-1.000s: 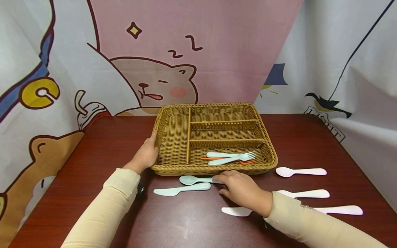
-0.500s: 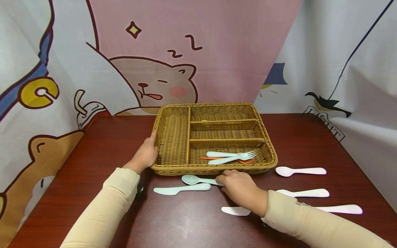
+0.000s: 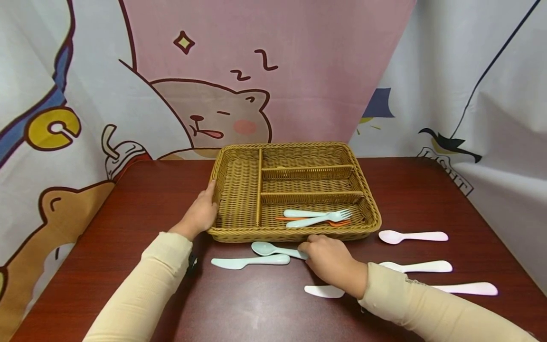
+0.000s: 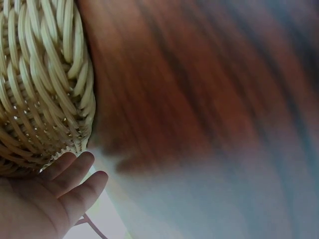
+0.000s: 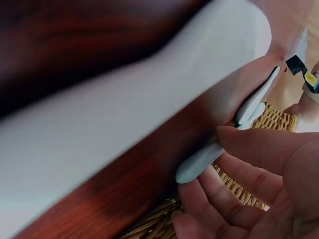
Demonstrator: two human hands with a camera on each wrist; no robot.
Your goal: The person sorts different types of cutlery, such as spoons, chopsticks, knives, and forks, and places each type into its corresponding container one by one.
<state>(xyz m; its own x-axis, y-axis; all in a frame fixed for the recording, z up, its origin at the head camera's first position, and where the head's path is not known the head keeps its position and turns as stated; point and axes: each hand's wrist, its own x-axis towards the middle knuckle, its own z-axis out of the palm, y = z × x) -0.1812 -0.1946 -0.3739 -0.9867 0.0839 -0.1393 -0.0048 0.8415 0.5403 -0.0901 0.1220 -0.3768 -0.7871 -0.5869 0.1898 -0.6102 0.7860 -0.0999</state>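
Observation:
My right hand (image 3: 335,266) pinches the handle of a pale mint spoon (image 3: 264,248) lying in front of the wicker basket (image 3: 237,190). In the right wrist view, the spoon's handle end (image 5: 199,163) sits between thumb and fingers. My left hand (image 3: 198,213) rests against the basket's left side; its fingers look straight in the left wrist view, beside the woven wall (image 4: 45,74). A mint knife (image 3: 239,262) lies just nearer than the spoon. Inside the basket's front compartment are mint forks (image 3: 320,219) and an orange piece of cutlery (image 3: 345,223), partly covered.
To the right lie a white spoon (image 3: 393,237) and another white utensil (image 3: 429,267). A white knife blade (image 3: 323,291) and a white handle (image 3: 470,288) show on either side of my right forearm, which hides the rest. A patterned cloth (image 3: 316,71) hangs behind the table (image 3: 256,313).
The mint spoon and my right hand have shifted slightly right, and the spoon's handle end has turned a little toward me. The left hand and the basket stay put.

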